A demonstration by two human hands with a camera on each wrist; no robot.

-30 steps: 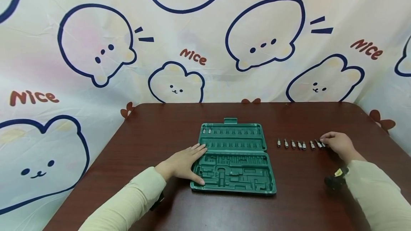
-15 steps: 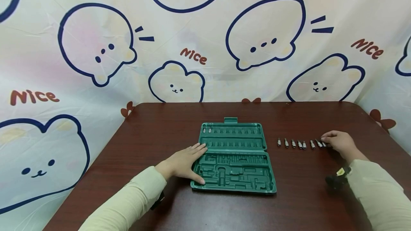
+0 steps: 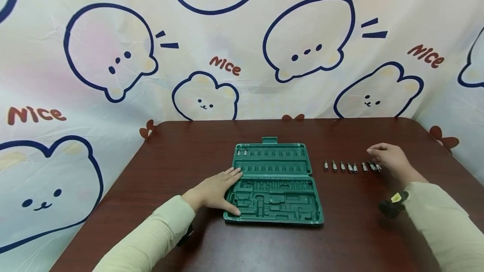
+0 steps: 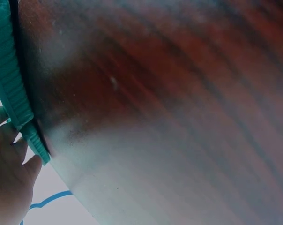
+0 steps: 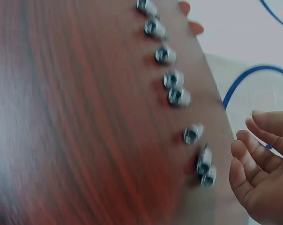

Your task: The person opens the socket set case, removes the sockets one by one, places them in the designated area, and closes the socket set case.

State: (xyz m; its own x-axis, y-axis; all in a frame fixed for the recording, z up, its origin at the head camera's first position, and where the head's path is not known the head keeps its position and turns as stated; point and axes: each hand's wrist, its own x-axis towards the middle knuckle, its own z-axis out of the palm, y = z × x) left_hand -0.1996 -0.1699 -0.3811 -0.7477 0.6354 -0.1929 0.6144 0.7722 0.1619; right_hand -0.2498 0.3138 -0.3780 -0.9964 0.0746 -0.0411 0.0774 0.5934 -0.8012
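An open green tool case (image 3: 274, 222), its trays full of moulded slots, lies on the table in the head view. Two small metal bits (image 3: 242, 153) sit in the upper left slots. My left hand (image 3: 214, 191) rests flat, fingers spread, on the case's left edge. Right of the case, several silver socket bits (image 3: 342, 167) lie in a loose row; their hollow ends show in the right wrist view. My right hand (image 3: 391, 162) hovers above the row's right end, thumb and fingers bent, fingertips close together. Whether anything is between these fingertips, I cannot tell.
The dark red-brown wooden table (image 3: 181, 154) carries the case and bits. A pale curtain (image 3: 253, 95) with cartoon outlines hangs behind its far edge. In the left wrist view, the green case (image 4: 10, 70) runs along the left side.
My right hand has lifted off the right end of the row and moved slightly away from me and left. My left hand stays on the case. The view has shifted a little.
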